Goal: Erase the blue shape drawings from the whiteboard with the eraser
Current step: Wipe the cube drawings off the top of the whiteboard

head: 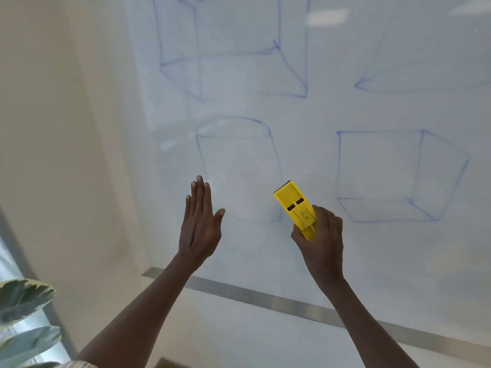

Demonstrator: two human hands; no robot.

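Observation:
The whiteboard (332,115) fills the wall ahead and carries several blue outline drawings: a large cube (231,51) at the top, a cone-like shape (425,75) at the upper right, a cylinder (239,166) in the lower middle and a box (393,176) at the lower right. My right hand (322,235) grips the lower end of a yellow eraser (295,205), whose upper end lies against the cylinder's lower right side. My left hand (200,221) is flat with fingers spread, over the cylinder's lower left part, and holds nothing. Whether it touches the board is unclear.
A metal strip (265,296) runs along the board's bottom edge. A cream wall (66,128) lies to the left. Green plant leaves (24,314) and a window frame (16,248) sit at the lower left corner.

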